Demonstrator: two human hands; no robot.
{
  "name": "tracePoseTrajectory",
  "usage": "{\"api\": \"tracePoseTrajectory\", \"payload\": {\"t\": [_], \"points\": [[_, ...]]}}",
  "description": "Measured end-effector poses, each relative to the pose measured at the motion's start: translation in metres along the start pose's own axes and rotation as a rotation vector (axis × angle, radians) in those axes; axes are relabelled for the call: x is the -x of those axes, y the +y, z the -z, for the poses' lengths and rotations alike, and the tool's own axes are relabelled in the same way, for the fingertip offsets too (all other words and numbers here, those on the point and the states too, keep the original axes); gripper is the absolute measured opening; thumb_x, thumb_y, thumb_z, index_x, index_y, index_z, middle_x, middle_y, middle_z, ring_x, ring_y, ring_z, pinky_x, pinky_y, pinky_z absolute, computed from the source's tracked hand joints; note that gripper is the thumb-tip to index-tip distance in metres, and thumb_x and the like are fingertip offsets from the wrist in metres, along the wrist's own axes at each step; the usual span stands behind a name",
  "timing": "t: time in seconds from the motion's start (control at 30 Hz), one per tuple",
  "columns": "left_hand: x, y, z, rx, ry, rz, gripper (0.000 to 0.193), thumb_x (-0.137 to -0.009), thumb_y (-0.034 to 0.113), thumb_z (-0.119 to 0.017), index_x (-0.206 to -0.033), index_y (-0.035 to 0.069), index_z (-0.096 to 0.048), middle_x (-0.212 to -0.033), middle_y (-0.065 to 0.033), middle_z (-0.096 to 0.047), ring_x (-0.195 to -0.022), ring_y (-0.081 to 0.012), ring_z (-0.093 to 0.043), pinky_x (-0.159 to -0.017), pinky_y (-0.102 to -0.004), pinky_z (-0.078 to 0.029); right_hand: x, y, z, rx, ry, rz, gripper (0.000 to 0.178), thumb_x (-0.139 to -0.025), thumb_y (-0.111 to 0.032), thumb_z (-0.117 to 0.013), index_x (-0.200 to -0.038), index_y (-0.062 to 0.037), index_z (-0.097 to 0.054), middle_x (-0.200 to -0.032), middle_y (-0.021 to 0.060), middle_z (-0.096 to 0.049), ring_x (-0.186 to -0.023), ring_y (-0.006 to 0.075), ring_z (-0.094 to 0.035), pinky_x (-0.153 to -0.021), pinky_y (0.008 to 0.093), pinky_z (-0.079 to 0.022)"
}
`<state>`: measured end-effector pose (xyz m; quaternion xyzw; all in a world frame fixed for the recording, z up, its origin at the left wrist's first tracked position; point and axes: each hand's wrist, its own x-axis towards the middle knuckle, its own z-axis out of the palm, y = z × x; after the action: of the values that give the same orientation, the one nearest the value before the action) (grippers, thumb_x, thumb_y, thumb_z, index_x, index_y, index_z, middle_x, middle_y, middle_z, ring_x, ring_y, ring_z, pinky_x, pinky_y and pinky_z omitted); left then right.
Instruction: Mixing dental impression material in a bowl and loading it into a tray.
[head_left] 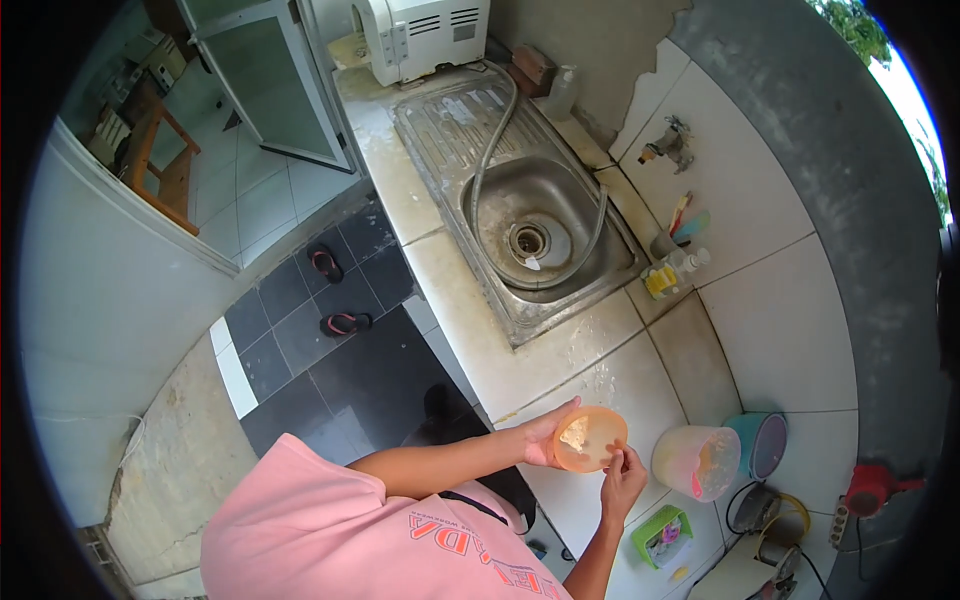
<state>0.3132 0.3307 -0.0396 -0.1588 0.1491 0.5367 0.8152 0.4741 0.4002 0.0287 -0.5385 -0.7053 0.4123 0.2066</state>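
Above the desk (560,372), nearer than the one sink (540,180), one orange bowl (602,443) is clasped by the half-curled left grip (541,439); its right rim is pinched by the nearly closed right grip (623,482). Level, steady support is advised. Rightward, two tubs (678,462) and one green basket (642,546) are counted.

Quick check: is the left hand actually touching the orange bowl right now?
Touching. The head view shows the left hand pressed against the left side of the orange bowl, with no gap between them.
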Motion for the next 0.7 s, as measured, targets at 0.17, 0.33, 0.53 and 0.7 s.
{"api": "tracePoseTrajectory", "payload": {"t": [0.17, 0.33, 0.53, 0.7], "points": [[0.002, 0.022, 0.013, 0.113, 0.420, 0.215, 0.088, -0.082, 0.071, -0.045, -0.143, 0.010, -0.028, -0.137, -0.0175, -0.043, -0.127, -0.0282, -0.043, -0.104, -0.0554, -0.030, -0.018, 0.043, -0.017, -0.035, 0.031, -0.122, 0.022, -0.091, -0.004, -0.048, -0.100, 0.0077, -0.064, -0.078, 0.0101, -0.067, -0.061, 0.0131, -0.061, -0.051, 0.0253, -0.050], [0.099, 0.067, 0.055, -0.175, 0.099, -0.038, 0.068, -0.091, 0.053, -0.046, -0.137, 0.006, -0.032, -0.139, -0.0165, -0.042, -0.125, -0.0301, -0.045, -0.103, -0.0493, -0.034, -0.031, 0.086, -0.009, 0.023, 0.070, -0.105, 0.028, -0.093, -0.018, -0.051, -0.084, 0.0036, -0.065, -0.068, 0.0065, -0.063, -0.054, 0.0110, -0.055, -0.048, 0.0244, -0.046], [0.274, 0.087, 0.207, -0.172, 0.856, -0.820, 0.050, -0.094, 0.045, -0.047, -0.126, 0.007, -0.044, -0.122, -0.0126, -0.057, -0.109, -0.0242, -0.057, -0.093, -0.0416, -0.043, -0.067, -0.033, 0.006, 0.232, 0.488, 0.464, 0.029, -0.092, -0.024, -0.059, -0.105, 0.0007, -0.064, -0.091, 0.0176, -0.066, -0.080, 0.0258, -0.063, -0.068, 0.0345, -0.052], [0.367, -0.040, 0.361, 0.033, 2.049, -0.327, 0.042, -0.081, 0.029, -0.053, -0.107, -0.003, -0.062, -0.114, -0.0250, -0.060, -0.105, -0.0411, -0.058, -0.088, -0.0434, -0.048, -0.098, -0.192, -0.087, 0.061, 0.031, 0.632, 0.041, -0.095, -0.037, -0.050, -0.086, -0.0019, -0.068, -0.068, 0.0096, -0.060, -0.057, 0.0182, -0.051, -0.052, 0.0316, -0.041]]}}
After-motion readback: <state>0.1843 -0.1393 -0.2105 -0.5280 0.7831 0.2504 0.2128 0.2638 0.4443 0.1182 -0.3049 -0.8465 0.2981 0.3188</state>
